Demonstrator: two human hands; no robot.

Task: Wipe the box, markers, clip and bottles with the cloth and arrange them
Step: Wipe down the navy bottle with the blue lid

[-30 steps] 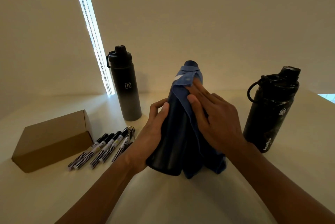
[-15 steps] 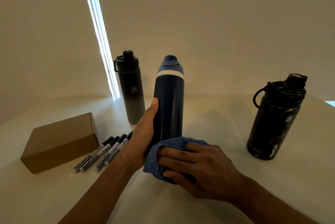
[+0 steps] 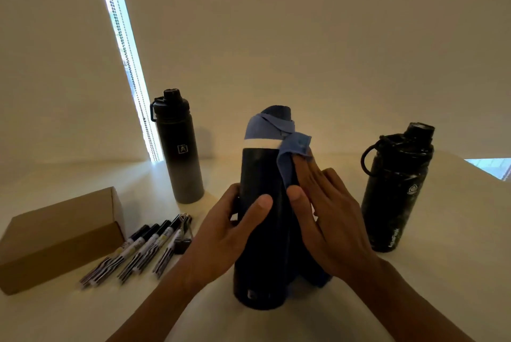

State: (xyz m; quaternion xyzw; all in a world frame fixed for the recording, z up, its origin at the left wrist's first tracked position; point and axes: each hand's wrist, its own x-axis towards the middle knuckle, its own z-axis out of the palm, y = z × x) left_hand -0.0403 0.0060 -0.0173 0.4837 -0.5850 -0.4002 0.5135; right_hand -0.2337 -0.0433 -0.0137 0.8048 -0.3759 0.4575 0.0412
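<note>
A dark navy bottle [image 3: 260, 175] with a white band and blue lid stands at the centre, held a little off the table. My left hand [image 3: 226, 233] grips its left side. My right hand [image 3: 326, 220] presses the blue cloth [image 3: 293, 148] flat against the bottle's right side with straight fingers; the cloth hangs down to the base. A black-to-grey bottle [image 3: 179, 153] stands behind on the left. A wide black bottle [image 3: 395, 192] with a loop handle stands on the right. The brown cardboard box [image 3: 58, 233] lies at the left, several markers [image 3: 141, 250] beside it, and a binder clip [image 3: 184, 233] next to them.
A white table [image 3: 456, 245] carries everything, and its right back edge shows near a bright window patch. A bright vertical window strip with a bead chain [image 3: 124, 56] runs behind the left bottle. Pale blinds fill the background.
My right hand slid the cloth from the bottle's base up its right side to the lid. The bottle moved closer to me, with my left hand still gripping it.
</note>
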